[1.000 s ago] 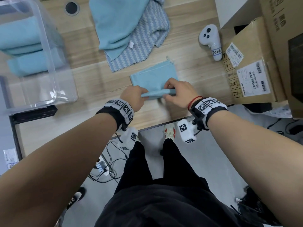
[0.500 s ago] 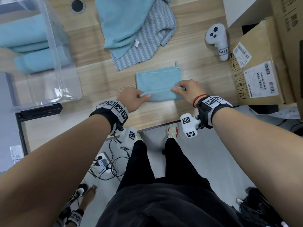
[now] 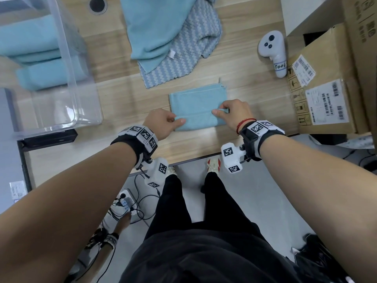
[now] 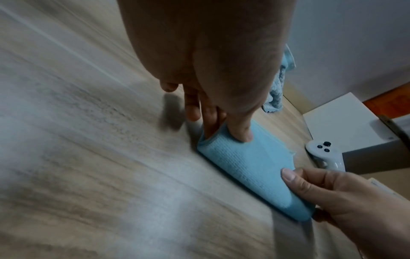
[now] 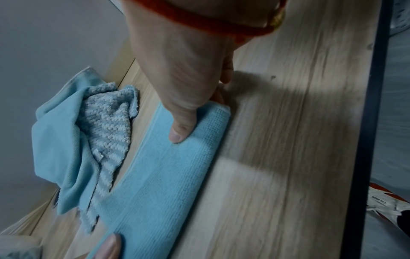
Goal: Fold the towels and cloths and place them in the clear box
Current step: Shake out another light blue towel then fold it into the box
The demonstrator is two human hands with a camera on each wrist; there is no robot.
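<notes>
Blue cloth: the small blue cloth [image 3: 199, 108] lies flat on the worktop [image 3: 114, 94] near its front edge, between the two hands, its near edge doubled over into a thick rounded fold.
Why held so: a hand at each end keeps the fold line straight and both ends level; judged from this, the cloth is mid-fold, not yet ready for the box.
Left hand: the left hand [image 3: 163, 124] pinches the left end of the fold, thumb on top and fingers tucked under the layer, as the left wrist view shows.
Right hand: the right hand [image 3: 234, 114] grips the right end likewise, thumb pressed on the top layer, fingers curled beneath.
Waiting pile: a larger plain blue towel [image 3: 155, 27] lies rumpled over a zigzag-patterned cloth [image 3: 183, 58] just beyond the small one, apart from it; they appear still unfolded.
Clear box: the clear box [image 3: 67, 64] stands on the worktop to the left, well apart from the hands, with folded blue towels [image 3: 32, 50] inside.
Other things: a white controller [image 3: 272, 52] and a cardboard carton [image 3: 326, 82] sit to the right.
Hard to tell: how many layers the small cloth has; the count of towels in the box, blurred through its wall and cut off by the frame; the fingertips under the fold are hidden; the worktop is smeared in the left wrist view.
</notes>
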